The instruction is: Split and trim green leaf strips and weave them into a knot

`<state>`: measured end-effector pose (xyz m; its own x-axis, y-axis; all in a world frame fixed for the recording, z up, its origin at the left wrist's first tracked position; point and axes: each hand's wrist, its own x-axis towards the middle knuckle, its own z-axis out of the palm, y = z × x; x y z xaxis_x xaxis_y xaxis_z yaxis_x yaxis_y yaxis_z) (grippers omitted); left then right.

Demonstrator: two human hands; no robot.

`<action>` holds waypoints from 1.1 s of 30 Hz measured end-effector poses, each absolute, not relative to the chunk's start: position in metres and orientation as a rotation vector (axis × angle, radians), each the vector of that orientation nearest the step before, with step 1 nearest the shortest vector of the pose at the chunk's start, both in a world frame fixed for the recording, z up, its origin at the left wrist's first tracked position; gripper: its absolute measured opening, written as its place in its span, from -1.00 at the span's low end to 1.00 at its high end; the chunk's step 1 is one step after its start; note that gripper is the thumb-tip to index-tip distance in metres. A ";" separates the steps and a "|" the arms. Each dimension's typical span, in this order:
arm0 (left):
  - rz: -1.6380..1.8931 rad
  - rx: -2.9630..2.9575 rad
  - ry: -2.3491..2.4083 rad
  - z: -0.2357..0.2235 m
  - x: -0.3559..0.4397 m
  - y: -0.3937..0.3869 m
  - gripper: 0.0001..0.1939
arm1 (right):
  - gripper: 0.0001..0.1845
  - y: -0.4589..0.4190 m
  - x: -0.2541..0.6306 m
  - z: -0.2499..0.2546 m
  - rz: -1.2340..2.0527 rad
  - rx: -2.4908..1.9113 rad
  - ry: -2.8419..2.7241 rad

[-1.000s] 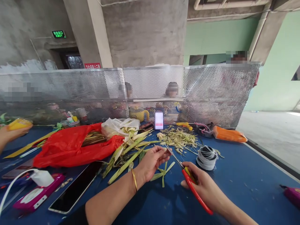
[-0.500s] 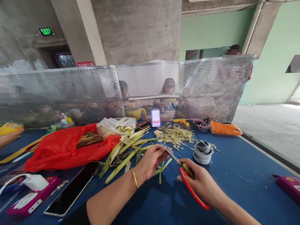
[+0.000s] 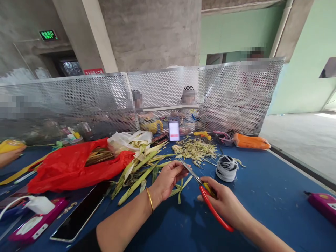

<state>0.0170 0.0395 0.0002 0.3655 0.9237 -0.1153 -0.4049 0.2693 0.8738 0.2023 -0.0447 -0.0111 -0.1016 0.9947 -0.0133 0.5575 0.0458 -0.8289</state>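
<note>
Bench work at the blue table (image 3: 262, 196). Right hand (image 3: 219, 196): closed around the red grips of the scissors (image 3: 204, 193), which slant up and away to the left. Their blade tips lie right at the fingertips of the left hand (image 3: 168, 180). Left hand: fingers curled in toward the thumb; cannot tell whether anything is pinched between them. A gold bangle (image 3: 149, 200) circles the left wrist.

Location of scissors: in the air above the near-middle part of the table. Below and just right of the left hand lies a green leaf piece (image 3: 179, 190), its strips crossing at one spot, partly hidden by the hand.

Surroundings: to the left, loose husk strips (image 3: 136, 187) beside a red plastic bag (image 3: 57, 171). On the far side, a heap of pale clippings (image 3: 195, 148), with an upright phone (image 3: 173, 131) behind it. To the right of the heap, a coil of white cord (image 3: 227, 169); farther right and beyond, an orange packet (image 3: 252, 141). Near left, a dark-screened phone (image 3: 81, 213) lies flat beside a purple power strip (image 3: 39, 220). At the far-left edge, another person's hand (image 3: 10, 157) holds something yellow.
</note>
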 end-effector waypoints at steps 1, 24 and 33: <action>1.008 0.870 0.729 0.000 0.017 0.040 -0.88 | -0.49 -0.045 0.203 -0.011 0.930 -1.568 -1.722; 1.075 0.755 1.001 0.008 -0.017 0.005 -0.76 | -0.80 -0.095 0.240 -0.012 0.198 -1.761 -2.421; 0.939 0.816 0.940 -0.001 0.003 -0.012 -0.75 | -0.57 -0.014 0.214 0.014 -0.381 -2.078 -2.440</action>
<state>0.0031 -0.0122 -0.0010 0.2817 0.9142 -0.2913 -0.2905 0.3706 0.8822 0.2141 -0.0137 0.0141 -0.1687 0.9818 0.0870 0.9616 0.1446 0.2331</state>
